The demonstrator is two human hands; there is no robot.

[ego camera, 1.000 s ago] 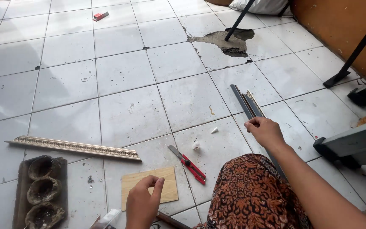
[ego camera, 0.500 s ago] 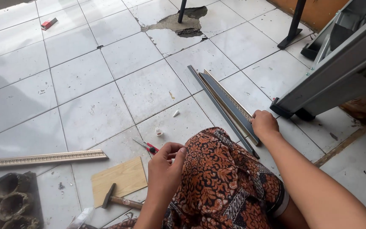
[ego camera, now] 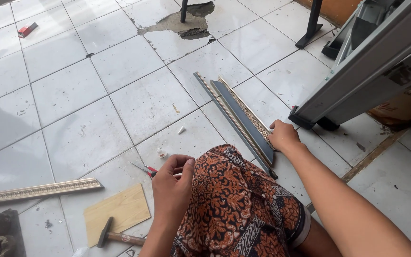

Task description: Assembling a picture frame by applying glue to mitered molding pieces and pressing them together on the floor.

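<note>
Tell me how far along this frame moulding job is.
Done: two dark moulding strips lie cut, side by side on the tiles. In hand: the right hand rests on their near end; the left hand hovers curled above the red-handled cutters, seemingly holding nothing. Left: the pale carved strip lies apart, and the hammer and plywood piece lie untouched.

right hand (ego camera: 284,137) on dark moulding strips (ego camera: 243,119)
</note>
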